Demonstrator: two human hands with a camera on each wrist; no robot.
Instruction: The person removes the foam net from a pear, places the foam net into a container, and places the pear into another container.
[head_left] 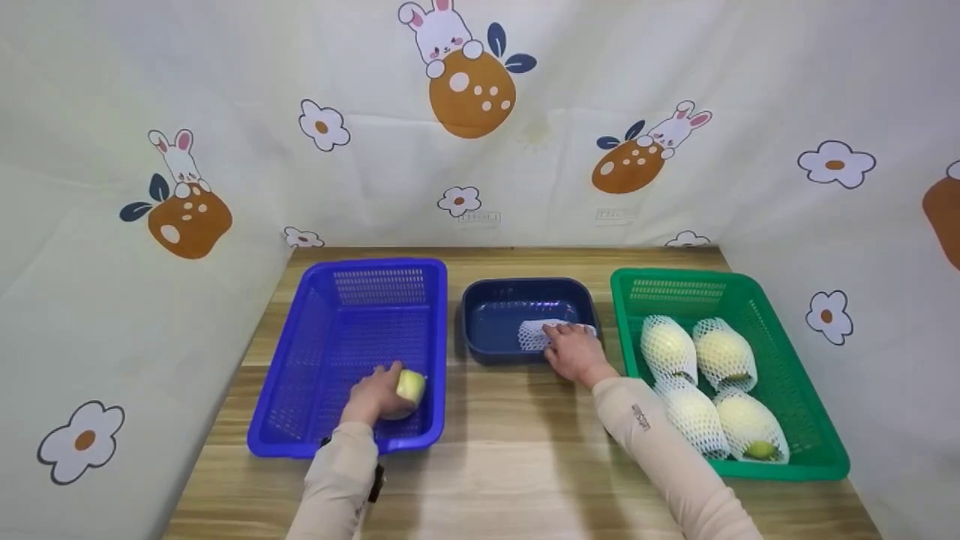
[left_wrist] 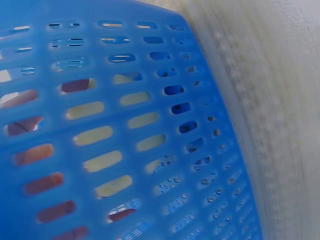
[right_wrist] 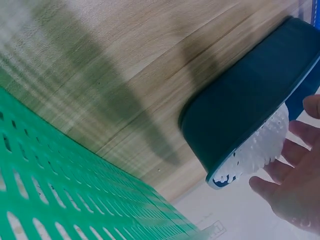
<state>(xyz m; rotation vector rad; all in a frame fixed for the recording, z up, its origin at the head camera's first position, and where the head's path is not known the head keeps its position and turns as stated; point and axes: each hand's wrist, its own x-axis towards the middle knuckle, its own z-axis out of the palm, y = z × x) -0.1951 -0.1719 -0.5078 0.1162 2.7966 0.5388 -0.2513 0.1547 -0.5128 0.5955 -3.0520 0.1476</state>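
Note:
In the head view, my left hand (head_left: 379,392) holds a pale yellow-green fruit (head_left: 410,386) low in the near right corner of the blue basket (head_left: 442,337). The left wrist view sees parts of the fruit (left_wrist: 98,161) and fingers (left_wrist: 42,183) only through the basket's slots. My right hand (head_left: 576,351) is over the near right side of a small navy bin (head_left: 476,352), its fingers at a white foam net sleeve (head_left: 534,335) inside. Seen from the right wrist, the fingers are spread and loosely extended beside the sleeve (right_wrist: 260,145), with the thumb apart.
A green basket (head_left: 817,420) stands at the right, with several pale fruits (head_left: 725,356) in white foam nets. Both baskets and the bin stand on a wood-grain table (head_left: 495,465). Behind and beside it hang printed curtains (head_left: 540,172).

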